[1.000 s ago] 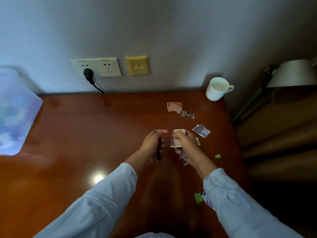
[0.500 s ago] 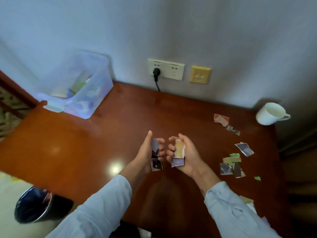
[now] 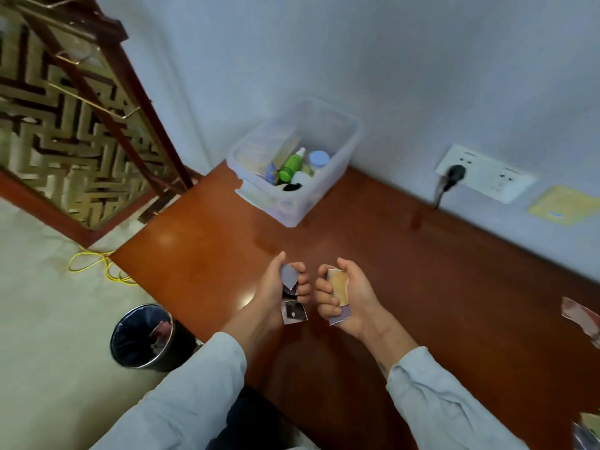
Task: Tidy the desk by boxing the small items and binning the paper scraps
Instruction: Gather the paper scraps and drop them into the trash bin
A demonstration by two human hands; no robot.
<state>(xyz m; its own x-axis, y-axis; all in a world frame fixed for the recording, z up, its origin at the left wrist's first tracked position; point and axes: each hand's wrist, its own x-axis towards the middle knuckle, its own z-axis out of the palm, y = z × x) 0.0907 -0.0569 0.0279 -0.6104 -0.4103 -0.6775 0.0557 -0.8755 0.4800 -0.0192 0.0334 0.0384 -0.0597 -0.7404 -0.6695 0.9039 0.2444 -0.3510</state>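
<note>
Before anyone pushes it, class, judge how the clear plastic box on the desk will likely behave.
The clear plastic box would probably slide easily, since the glossy red-brown wooden desk shows reflections. It sits near the desk's corner, so a careless push might tip it off. The green bottle lying loose inside would likely shift.

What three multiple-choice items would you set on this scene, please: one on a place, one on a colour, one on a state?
1. Where is the bin relative to the desk? A on it; B on the floor beside it; C behind it.
2. What colour is the bottle in the clear box? A red; B green; C orange.
3. What are the left hand and right hand doing? A lying flat; B lifting a mug; C holding paper scraps.
Answers: B, the bin stands on the floor off the desk's edge; B, its body is bright green; C, the fingers of each curl round scraps.
</note>
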